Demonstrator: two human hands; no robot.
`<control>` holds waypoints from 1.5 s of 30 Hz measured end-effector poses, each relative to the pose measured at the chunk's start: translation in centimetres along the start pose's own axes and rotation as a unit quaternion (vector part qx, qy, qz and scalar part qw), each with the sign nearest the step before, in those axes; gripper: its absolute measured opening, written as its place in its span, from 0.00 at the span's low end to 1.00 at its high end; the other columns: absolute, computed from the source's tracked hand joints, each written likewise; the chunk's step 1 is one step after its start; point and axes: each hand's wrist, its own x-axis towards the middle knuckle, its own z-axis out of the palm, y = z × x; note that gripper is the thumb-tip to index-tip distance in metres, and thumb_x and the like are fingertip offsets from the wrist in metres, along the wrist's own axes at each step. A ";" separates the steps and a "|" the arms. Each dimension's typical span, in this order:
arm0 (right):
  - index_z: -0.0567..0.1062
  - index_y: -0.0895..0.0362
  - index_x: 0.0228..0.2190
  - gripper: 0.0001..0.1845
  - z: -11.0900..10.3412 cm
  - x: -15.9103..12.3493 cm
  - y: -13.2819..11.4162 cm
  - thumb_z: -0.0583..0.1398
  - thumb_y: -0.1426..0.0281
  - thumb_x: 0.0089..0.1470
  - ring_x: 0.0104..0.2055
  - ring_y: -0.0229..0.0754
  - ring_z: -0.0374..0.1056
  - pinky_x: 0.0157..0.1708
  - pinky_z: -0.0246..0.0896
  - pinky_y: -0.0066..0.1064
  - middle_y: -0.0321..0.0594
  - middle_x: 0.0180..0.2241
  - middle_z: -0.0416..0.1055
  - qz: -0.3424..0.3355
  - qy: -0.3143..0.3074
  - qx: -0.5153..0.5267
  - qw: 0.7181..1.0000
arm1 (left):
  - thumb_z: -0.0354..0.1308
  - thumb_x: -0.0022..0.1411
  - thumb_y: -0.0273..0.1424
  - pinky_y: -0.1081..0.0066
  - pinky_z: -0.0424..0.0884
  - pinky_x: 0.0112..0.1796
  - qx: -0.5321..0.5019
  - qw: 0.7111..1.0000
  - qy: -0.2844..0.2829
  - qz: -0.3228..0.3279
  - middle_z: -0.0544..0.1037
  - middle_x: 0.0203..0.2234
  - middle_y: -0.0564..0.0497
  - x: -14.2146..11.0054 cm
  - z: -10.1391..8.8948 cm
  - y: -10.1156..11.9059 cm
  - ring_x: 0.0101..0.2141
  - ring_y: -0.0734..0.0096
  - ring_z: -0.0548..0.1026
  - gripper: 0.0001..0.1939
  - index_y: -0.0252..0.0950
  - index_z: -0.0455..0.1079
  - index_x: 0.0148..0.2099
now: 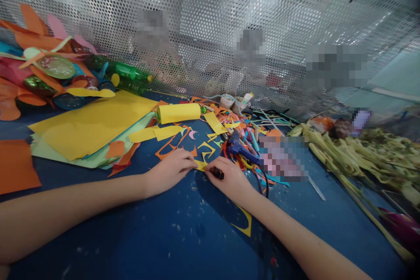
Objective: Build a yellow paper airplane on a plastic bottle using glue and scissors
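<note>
Between my hands is a small piece of yellow paper (201,166), low over the blue table. My left hand (173,168) pinches its left end, and the fingers of my right hand (229,179) are closed on its right end. Just beyond lie yellow paper offcuts (207,151) and an orange cut-out frame of paper (170,145). A blue glue gun (242,148) rests to the right of my right hand. Under my right wrist shows a curved yellow scrap (245,223). Farther back, a green bottle wrapped in yellow paper (180,113) lies on its side.
Stacked yellow and pale green sheets (95,118) lie left, near an orange sheet (18,166). Bottles with paper petals (55,68) crowd the back left. Mixed scraps (226,116) fill the middle back. Dried plant stalks (354,153) cover the right. A perforated metal screen (210,17) stands behind.
</note>
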 end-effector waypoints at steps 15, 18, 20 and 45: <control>0.71 0.56 0.29 0.08 0.1 -0.1 0.0 0.55 0.79 0.49 0.30 0.36 0.63 0.30 0.60 0.27 0.36 0.28 0.66 -0.010 0.003 0.010 1.000 | 0.48 0.62 0.22 0.68 0.63 0.41 0.000 1.000 -0.007 0.008 0.72 0.35 0.49 0.2 -0.2 0.2 0.38 0.69 0.67 0.10 0.35 0.69 0.40; 0.71 0.56 0.30 0.07 0.1 -0.1 0.0 0.55 0.78 0.49 0.29 0.35 0.63 0.30 0.61 0.27 0.37 0.28 0.66 -0.005 0.005 0.011 1.000 | 0.48 0.62 0.24 0.68 0.64 0.41 -0.007 1.000 0.002 0.006 0.72 0.34 0.49 0.1 -0.1 0.1 0.38 0.69 0.67 0.10 0.36 0.70 0.40; 0.72 0.57 0.30 0.07 0.1 0.0 -0.1 0.56 0.78 0.49 0.29 0.35 0.63 0.30 0.61 0.27 0.37 0.27 0.66 -0.001 0.008 0.011 1.000 | 0.48 0.63 0.25 0.68 0.64 0.41 -0.007 1.000 0.006 0.005 0.72 0.34 0.49 0.1 -0.1 0.0 0.38 0.69 0.67 0.10 0.36 0.71 0.40; 0.74 0.56 0.31 0.07 0.1 0.1 0.1 0.56 0.75 0.51 0.28 0.36 0.64 0.28 0.61 0.27 0.37 0.27 0.67 0.020 0.011 0.020 1.000 | 0.49 0.63 0.28 0.67 0.63 0.43 0.007 1.000 -0.003 0.005 0.72 0.35 0.49 0.9 0.1 -0.1 0.39 0.68 0.67 0.08 0.35 0.69 0.41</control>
